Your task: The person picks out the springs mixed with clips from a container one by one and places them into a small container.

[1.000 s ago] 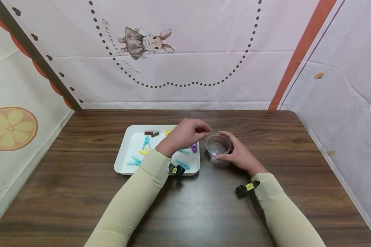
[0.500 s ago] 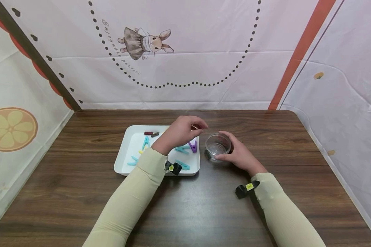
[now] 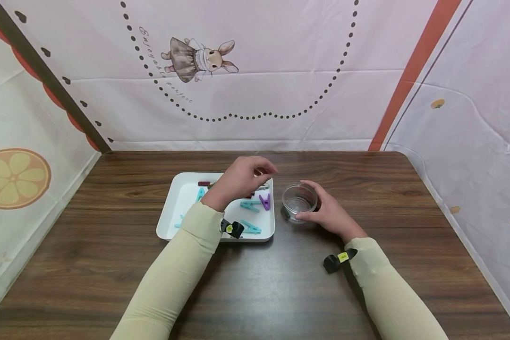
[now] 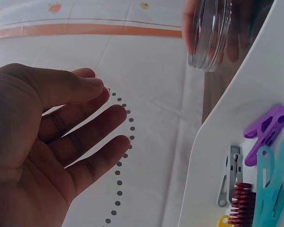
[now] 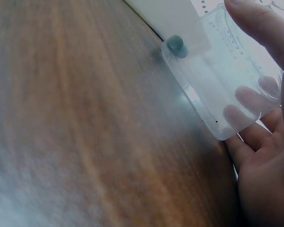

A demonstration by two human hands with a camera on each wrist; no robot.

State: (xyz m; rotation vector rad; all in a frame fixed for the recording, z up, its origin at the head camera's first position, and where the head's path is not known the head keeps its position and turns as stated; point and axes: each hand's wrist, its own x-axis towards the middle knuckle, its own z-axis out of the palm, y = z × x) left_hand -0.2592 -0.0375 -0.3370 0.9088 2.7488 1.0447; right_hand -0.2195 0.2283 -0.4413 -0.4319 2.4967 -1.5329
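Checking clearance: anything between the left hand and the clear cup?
Nothing visible: head and left wrist views show an open gap from the left hand to the clear cup. A small dark piece shows at the cup's lower left edge, off that line; inside or outside, unclear.

A small dark object (image 3: 285, 213) narrows the center-frame gap between a white rectangular tray (image 3: 173, 208) and a clear round plastic cup (image 3: 299, 202); brown wood-grain tabletop (image 3: 276, 293) offers passage at lower center.

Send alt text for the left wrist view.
The left hand's grip, loosely curved, holds nothing visible. At right, a tray holds a purple clip, a teal clip, a grey clip and a red piece; at top, the right hand's grip holds a cup.
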